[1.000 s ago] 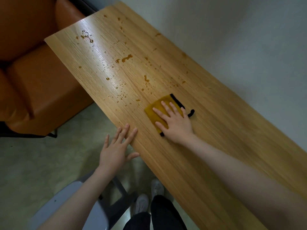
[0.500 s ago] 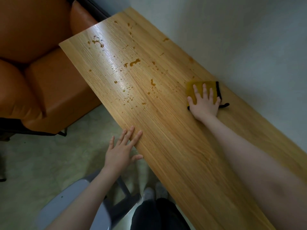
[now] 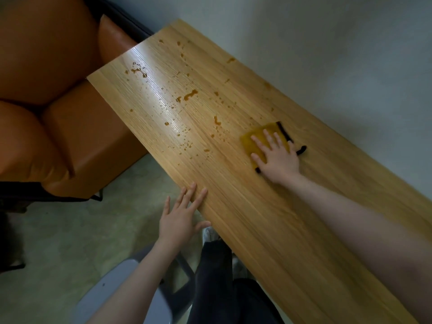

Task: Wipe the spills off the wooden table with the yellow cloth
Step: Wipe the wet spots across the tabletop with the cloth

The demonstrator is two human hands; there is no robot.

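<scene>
Left of both hands, beyond the table's end, sits an orange sofa [image 3: 58,127], its cushion just beside the wood; any drops pushed off that end would likely land on it.

Nearer, the left hand [image 3: 180,220] lies flat with fingers spread apart, fingertips resting on the near edge of the table [image 3: 292,230] and holding nothing. If the person leans on it during a long reach, it could slip off the edge.

Ahead and left of the right hand lie the spills [image 3: 190,95]: brown puddles and many fine drops scattered toward the far end. They look thin and wet, so a fast sweep may smear them into streaks rather than lift them.

Under the right hand [image 3: 275,157] is the cloth [image 3: 251,141], pressed flat to the wood by an open palm with splayed fingers, not gripped. Because nothing pinches it, the cloth could bunch or slide out from beneath the palm. A black loop trails from the cloth just right of the fingers; whether it is damp I cannot tell. The wall [image 3: 327,54] stands close beyond, so drops along that edge may be missed.
</scene>
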